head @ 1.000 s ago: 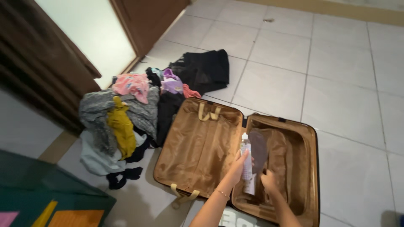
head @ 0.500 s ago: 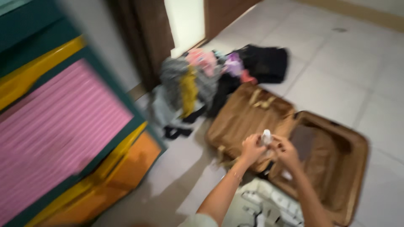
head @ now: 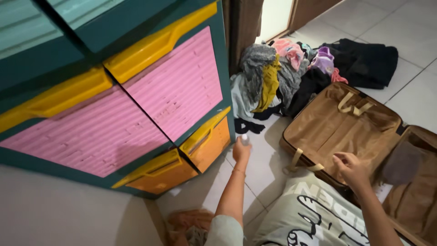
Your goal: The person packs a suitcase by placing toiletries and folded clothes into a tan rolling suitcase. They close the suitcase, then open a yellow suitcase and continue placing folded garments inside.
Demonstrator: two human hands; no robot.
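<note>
— Two hands are in view, both the person's own. The left hand [head: 241,150] is stretched out toward the plastic drawer cabinet [head: 136,91], fingers curled shut around a small bottle [head: 245,137]; only its white cap end shows above the fist.

— Where does that bottle sit relative to the cabinet?

— Just beside the cabinet's lower corner, level with the orange drawer [head: 208,145] and not touching it as far as I can tell. It is held above the pale floor tiles [head: 264,164].

— And the right hand?

— The right hand [head: 349,167] hovers on the far side from the cabinet, over the near edge of the open brown suitcase [head: 346,127]. Its fingers are loosely bent, half open, with thumb and forefinger close together (I cannot tell whether anything small is pinched there).

— What else stands about the cabinet?

— A pile of clothes [head: 277,77] lies right next to the cabinet's side, grey, mustard and pink pieces heaped together, with a black bag [head: 364,61] beyond the pile, farther from the cabinet. The suitcase lies open flat, its tan lining bare in the nearer half, a dark pouch [head: 403,161] in the farther half.

— The cabinet's fronts?

— Pink drawers [head: 177,86] with yellow handles, set in a dark green frame.
</note>
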